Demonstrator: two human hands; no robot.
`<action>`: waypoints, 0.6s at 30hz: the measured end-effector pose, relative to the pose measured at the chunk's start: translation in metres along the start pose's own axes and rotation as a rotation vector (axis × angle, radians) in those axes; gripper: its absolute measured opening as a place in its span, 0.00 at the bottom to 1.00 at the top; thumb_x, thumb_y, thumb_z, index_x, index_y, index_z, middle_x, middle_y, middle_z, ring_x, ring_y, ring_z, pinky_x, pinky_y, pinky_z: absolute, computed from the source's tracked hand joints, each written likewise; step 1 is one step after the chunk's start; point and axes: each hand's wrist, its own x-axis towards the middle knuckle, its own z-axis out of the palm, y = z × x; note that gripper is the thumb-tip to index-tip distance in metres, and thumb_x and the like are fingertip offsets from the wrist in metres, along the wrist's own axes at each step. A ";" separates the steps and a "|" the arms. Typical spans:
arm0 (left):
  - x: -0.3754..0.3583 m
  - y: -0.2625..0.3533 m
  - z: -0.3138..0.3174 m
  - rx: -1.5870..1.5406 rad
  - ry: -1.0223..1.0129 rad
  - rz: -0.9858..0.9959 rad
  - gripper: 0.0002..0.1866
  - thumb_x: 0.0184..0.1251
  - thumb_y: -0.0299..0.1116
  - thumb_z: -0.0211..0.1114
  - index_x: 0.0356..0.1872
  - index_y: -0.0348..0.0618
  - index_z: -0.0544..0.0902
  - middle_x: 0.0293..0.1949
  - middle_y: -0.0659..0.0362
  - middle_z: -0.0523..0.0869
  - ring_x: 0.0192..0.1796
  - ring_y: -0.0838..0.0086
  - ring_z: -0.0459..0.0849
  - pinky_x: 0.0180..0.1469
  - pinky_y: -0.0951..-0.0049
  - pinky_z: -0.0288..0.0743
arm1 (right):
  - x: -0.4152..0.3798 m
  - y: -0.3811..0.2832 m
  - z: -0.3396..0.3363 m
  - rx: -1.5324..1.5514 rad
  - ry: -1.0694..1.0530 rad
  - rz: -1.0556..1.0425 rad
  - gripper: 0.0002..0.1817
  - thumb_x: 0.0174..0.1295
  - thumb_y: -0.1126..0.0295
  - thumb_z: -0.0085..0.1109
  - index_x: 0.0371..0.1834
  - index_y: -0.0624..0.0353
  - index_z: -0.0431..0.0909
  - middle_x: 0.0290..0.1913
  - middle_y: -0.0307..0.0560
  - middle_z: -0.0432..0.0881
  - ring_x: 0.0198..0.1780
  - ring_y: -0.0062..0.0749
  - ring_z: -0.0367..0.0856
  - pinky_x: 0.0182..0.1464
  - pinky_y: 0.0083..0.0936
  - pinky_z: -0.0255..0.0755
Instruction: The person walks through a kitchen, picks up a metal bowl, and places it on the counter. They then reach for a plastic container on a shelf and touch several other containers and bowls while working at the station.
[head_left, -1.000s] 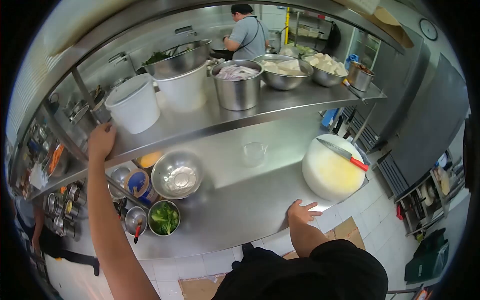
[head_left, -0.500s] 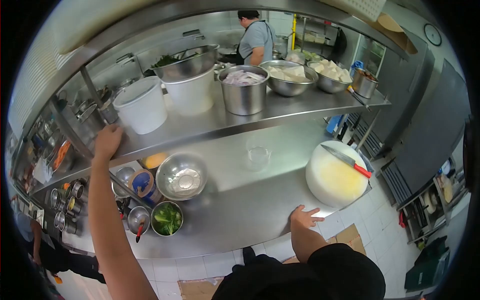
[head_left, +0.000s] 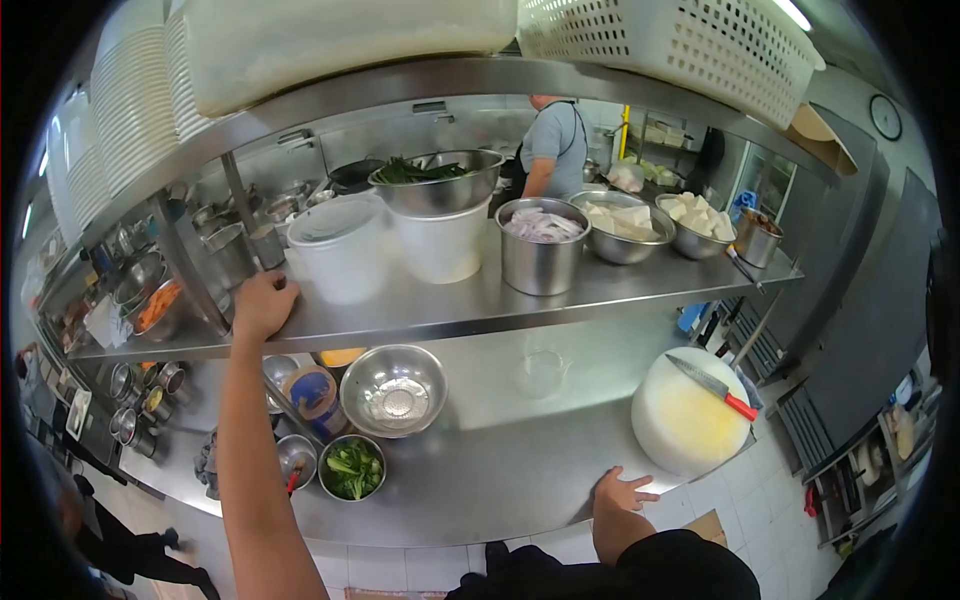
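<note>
My left hand (head_left: 264, 303) rests on top of the steel shelf (head_left: 440, 317) near its front left edge, fingers curled, holding nothing that I can see. Right of it stands a white lidded tub (head_left: 340, 255). My right hand (head_left: 620, 490) lies at the counter's front edge with its fingers spread and nothing in it. Close to that hand is a thick round white cutting board (head_left: 675, 425), stained yellow on top. A knife with a red handle (head_left: 739, 406) lies across the board. An almost clear round container (head_left: 543, 374) stands on the counter (head_left: 520, 460).
An empty steel bowl (head_left: 395, 390) and a bowl of green leaves (head_left: 352, 469) stand on the counter. The shelf bears a pot of sliced onion (head_left: 543, 260) and bowls of white chunks (head_left: 622, 225). Another person (head_left: 557, 150) stands beyond. A white basket (head_left: 690, 50) sits overhead.
The view has tilted upward, so the shelf and counter appear lower and the overhead containers show more. Both hands keep about the same places. The person beyond has turned somewhat.
</note>
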 end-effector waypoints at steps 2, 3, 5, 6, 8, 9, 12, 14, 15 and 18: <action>0.000 -0.004 0.003 -0.008 0.040 0.000 0.24 0.55 0.47 0.61 0.43 0.38 0.89 0.44 0.41 0.88 0.51 0.45 0.85 0.57 0.55 0.77 | 0.000 0.000 0.002 -0.014 0.006 -0.007 0.49 0.67 0.39 0.47 0.85 0.50 0.40 0.82 0.74 0.30 0.65 0.66 0.72 0.62 0.53 0.74; -0.001 0.000 0.000 0.009 0.003 -0.017 0.25 0.55 0.47 0.61 0.45 0.38 0.88 0.46 0.41 0.88 0.52 0.45 0.85 0.58 0.55 0.77 | -0.002 0.000 0.000 -0.026 0.006 0.008 0.49 0.67 0.39 0.46 0.85 0.49 0.40 0.82 0.74 0.31 0.64 0.65 0.72 0.62 0.52 0.74; 0.001 -0.003 0.001 0.012 -0.043 -0.049 0.27 0.56 0.48 0.62 0.51 0.38 0.87 0.51 0.43 0.88 0.56 0.47 0.85 0.61 0.56 0.76 | 0.010 0.000 0.010 -0.037 0.004 0.012 0.48 0.67 0.38 0.46 0.85 0.49 0.41 0.82 0.74 0.32 0.64 0.64 0.73 0.61 0.51 0.73; 0.001 -0.006 0.003 0.016 -0.037 -0.056 0.27 0.56 0.48 0.62 0.51 0.38 0.87 0.51 0.43 0.88 0.56 0.47 0.85 0.61 0.56 0.76 | 0.024 0.005 0.029 -0.150 0.017 -0.038 0.48 0.67 0.38 0.45 0.85 0.48 0.41 0.82 0.74 0.32 0.64 0.64 0.73 0.61 0.49 0.73; 0.002 -0.007 0.004 -0.011 -0.042 -0.084 0.29 0.56 0.49 0.62 0.54 0.39 0.86 0.54 0.44 0.87 0.59 0.48 0.83 0.64 0.57 0.75 | 0.029 0.003 0.040 -0.260 0.026 -0.099 0.48 0.67 0.38 0.45 0.85 0.48 0.41 0.82 0.74 0.33 0.63 0.63 0.73 0.61 0.48 0.73; 0.002 -0.008 0.004 -0.010 -0.058 -0.097 0.29 0.56 0.49 0.62 0.55 0.40 0.86 0.56 0.45 0.86 0.61 0.49 0.82 0.66 0.58 0.73 | 0.028 0.004 0.037 -0.244 0.018 -0.091 0.48 0.67 0.38 0.45 0.85 0.48 0.41 0.82 0.74 0.33 0.63 0.63 0.73 0.61 0.49 0.73; 0.003 -0.008 0.004 -0.021 -0.082 -0.109 0.29 0.56 0.49 0.63 0.55 0.40 0.86 0.56 0.44 0.86 0.61 0.49 0.82 0.66 0.58 0.73 | 0.017 0.002 0.023 -0.197 0.021 -0.060 0.48 0.67 0.38 0.45 0.85 0.47 0.41 0.82 0.74 0.34 0.63 0.64 0.73 0.61 0.49 0.73; 0.003 -0.009 0.004 -0.015 -0.079 -0.119 0.29 0.56 0.49 0.63 0.55 0.41 0.86 0.56 0.44 0.86 0.61 0.49 0.82 0.66 0.58 0.73 | 0.014 -0.001 0.020 -0.166 0.034 -0.033 0.48 0.67 0.38 0.46 0.85 0.47 0.41 0.82 0.74 0.34 0.64 0.64 0.73 0.61 0.49 0.73; 0.003 -0.009 0.004 -0.014 -0.075 -0.110 0.29 0.56 0.49 0.63 0.55 0.41 0.86 0.56 0.44 0.86 0.61 0.50 0.82 0.66 0.58 0.73 | 0.014 -0.002 0.021 -0.166 0.038 -0.032 0.48 0.67 0.38 0.46 0.85 0.47 0.41 0.82 0.74 0.34 0.64 0.65 0.73 0.61 0.49 0.73; 0.000 -0.003 -0.001 -0.010 -0.080 -0.107 0.29 0.56 0.49 0.63 0.55 0.41 0.86 0.56 0.45 0.86 0.60 0.50 0.83 0.65 0.59 0.74 | 0.020 0.003 0.030 -0.171 0.047 -0.027 0.48 0.67 0.38 0.46 0.85 0.47 0.42 0.82 0.74 0.34 0.63 0.65 0.73 0.61 0.49 0.73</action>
